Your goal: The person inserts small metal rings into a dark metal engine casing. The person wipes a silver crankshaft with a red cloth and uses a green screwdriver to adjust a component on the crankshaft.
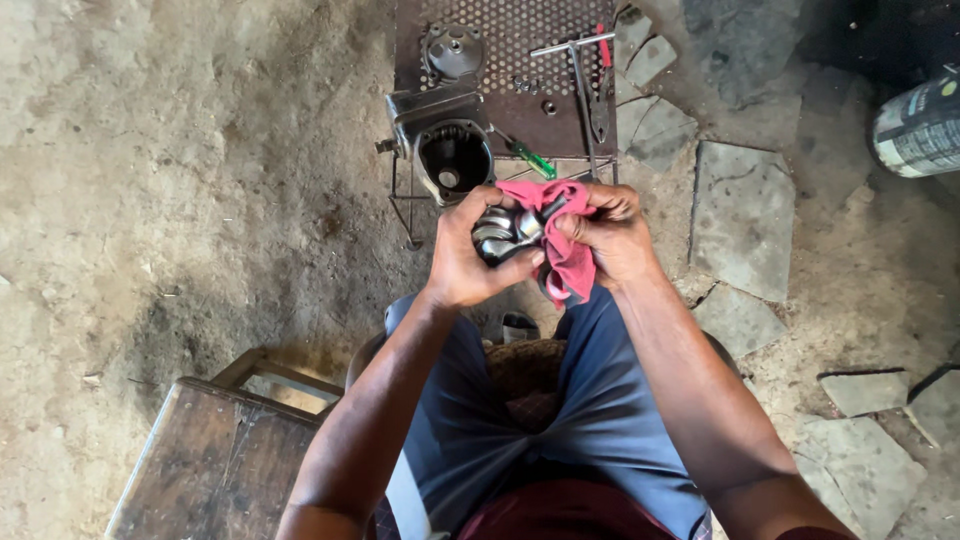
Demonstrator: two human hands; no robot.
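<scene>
Nearest, left hand clamped round a shiny metal part above the knees, steadying it, while right hand grips a pink rag pressed against it, seemingly for wiping. Just beyond, standing open-mouthed on a perforated metal stand: an engine casing, with a green-handled screwdriver, round cover and T-handled wrench within reach.

Single head-worn view, looking steeply down from close above the hands, lap below them, perforated metal stand just beyond
</scene>
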